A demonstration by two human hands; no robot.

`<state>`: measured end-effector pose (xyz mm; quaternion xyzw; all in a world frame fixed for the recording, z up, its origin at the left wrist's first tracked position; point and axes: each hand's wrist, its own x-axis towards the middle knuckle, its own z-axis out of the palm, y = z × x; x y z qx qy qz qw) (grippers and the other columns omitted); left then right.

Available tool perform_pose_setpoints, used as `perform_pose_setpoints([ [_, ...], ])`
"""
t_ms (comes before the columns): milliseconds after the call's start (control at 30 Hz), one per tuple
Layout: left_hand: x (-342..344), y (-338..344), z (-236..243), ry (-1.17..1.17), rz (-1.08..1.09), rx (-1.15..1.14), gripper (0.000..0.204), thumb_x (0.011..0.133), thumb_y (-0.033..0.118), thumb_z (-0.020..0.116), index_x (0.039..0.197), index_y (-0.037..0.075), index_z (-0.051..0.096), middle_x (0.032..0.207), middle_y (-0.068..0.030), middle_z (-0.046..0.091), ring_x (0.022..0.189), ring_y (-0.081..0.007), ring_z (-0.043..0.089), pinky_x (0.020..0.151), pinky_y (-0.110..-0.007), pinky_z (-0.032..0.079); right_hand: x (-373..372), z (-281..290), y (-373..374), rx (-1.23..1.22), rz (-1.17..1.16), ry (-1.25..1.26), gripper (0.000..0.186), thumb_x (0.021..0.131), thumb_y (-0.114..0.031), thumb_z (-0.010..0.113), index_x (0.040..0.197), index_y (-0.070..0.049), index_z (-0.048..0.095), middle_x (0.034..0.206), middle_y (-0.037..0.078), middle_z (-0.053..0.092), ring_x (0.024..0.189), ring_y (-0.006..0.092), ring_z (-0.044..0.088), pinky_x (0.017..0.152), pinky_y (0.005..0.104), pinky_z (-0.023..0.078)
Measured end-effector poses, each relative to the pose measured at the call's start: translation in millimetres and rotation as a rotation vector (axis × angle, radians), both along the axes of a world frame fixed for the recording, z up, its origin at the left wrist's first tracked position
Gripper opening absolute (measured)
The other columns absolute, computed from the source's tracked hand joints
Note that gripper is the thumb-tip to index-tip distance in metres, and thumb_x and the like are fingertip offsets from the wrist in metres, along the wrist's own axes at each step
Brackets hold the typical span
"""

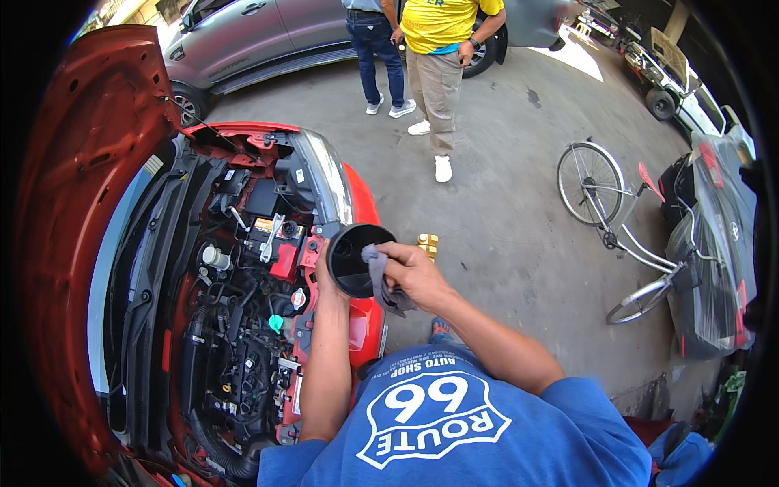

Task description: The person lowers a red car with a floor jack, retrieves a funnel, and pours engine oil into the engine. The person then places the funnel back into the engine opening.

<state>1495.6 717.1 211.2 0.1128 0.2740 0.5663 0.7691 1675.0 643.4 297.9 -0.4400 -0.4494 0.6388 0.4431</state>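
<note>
A wide black funnel point(345, 280) is tilted with its mouth toward me, in front of the red car's headlight. My left hand point(324, 272) is closed round its left side, with most of the fingers hidden behind it. In my right hand point(418, 276) a grey rag point(392, 299) is pinched, pressed at the funnel's right rim with its loose end hanging below. To the left lies the engine bay point(243, 357) of the car, under the raised red hood point(89, 203). A green cap point(276, 324) and a car battery point(280, 235) show in it.
Beyond the funnel stands a gold container point(428, 243). Two people point(438, 65) stand on the concrete floor ahead, by a grey pickup point(268, 40). A bicycle point(621, 231) leans at the right beside plastic-wrapped car parts point(722, 252). A white vehicle point(682, 89) is at the far right.
</note>
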Motion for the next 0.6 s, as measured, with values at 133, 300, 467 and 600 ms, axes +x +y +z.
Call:
perform_pose_setpoints([
  [133, -16.4, 10.5, -10.3, -0.248, 0.000, 0.113, 0.033, 0.099, 0.027, 0.055, 0.115, 0.002, 0.069, 0.110, -0.0151, 0.074, 0.097, -0.0313, 0.072, 0.086, -0.044, 0.060, 42.3, 34.0, -15.6, 0.029, -0.142, 0.397, 0.024, 0.099, -0.015, 0.059, 0.119, -0.005, 0.067, 0.097, 0.004, 0.070, 0.083, 0.0122, 0.065, 0.075, 0.0294, 0.053],
  [300, -17.5, 18.2, -21.8, -0.288, 0.041, 0.219, 0.035, 0.097, 0.030, 0.059, 0.115, 0.003, 0.069, 0.110, -0.0152, 0.074, 0.098, -0.0320, 0.072, 0.085, -0.045, 0.061, 54.8, 43.2, -20.1, 0.032, -0.109, 0.706, 0.030, 0.101, -0.018, 0.060, 0.128, -0.006, 0.062, 0.108, 0.005, 0.071, 0.097, 0.0148, 0.070, 0.086, 0.0340, 0.056],
  [467, -12.5, 17.6, -19.8, -0.271, 0.001, 0.313, 0.044, 0.096, 0.043, 0.057, 0.122, 0.009, 0.067, 0.121, -0.0141, 0.071, 0.107, -0.0314, 0.070, 0.092, -0.047, 0.058, 25.0, 47.1, -17.9, -0.045, -0.042, 0.602, 0.030, 0.100, -0.019, 0.061, 0.127, -0.005, 0.063, 0.109, 0.008, 0.072, 0.106, 0.0190, 0.069, 0.092, 0.0377, 0.057],
  [600, -7.7, 9.7, -6.5, -0.202, -0.155, 0.329, 0.043, 0.099, 0.040, 0.052, 0.118, 0.005, 0.067, 0.114, -0.0161, 0.071, 0.101, -0.0312, 0.069, 0.088, -0.045, 0.059, -12.3, 38.0, 1.1, 0.420, -0.193, -0.563, 0.029, 0.096, -0.010, 0.059, 0.121, 0.002, 0.067, 0.104, 0.021, 0.070, 0.090, 0.0317, 0.070, 0.083, 0.0397, 0.057],
])
